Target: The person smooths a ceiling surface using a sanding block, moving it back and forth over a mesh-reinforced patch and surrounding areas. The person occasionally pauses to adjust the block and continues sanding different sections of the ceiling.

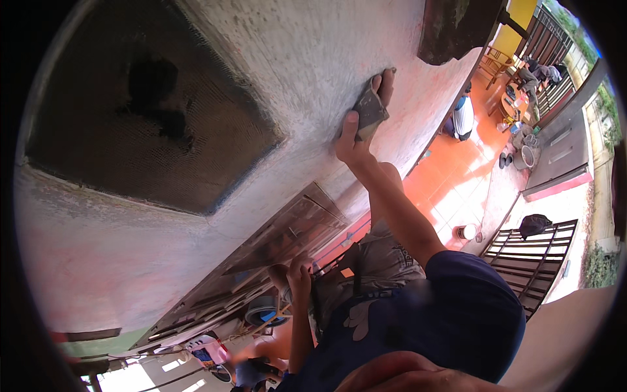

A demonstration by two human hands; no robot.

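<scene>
My right hand is raised against a whitish, pink-stained wall. Between its thumb and fingers is a folded, grey-brown sheet that looks like sandpaper, held flat to the wall surface. To the left of that hand, a dark mesh-covered opening with torn-looking black patches is set in the wall. Lower down, my left hand is closed beside my grey shorts. What its fingers hold, if anything, cannot be made out.
Brown wooden panels lean along the wall's foot. A dark basin sits below. Across the orange tiled floor are a white bucket, a round table and several people. A barred metal gate stands at right.
</scene>
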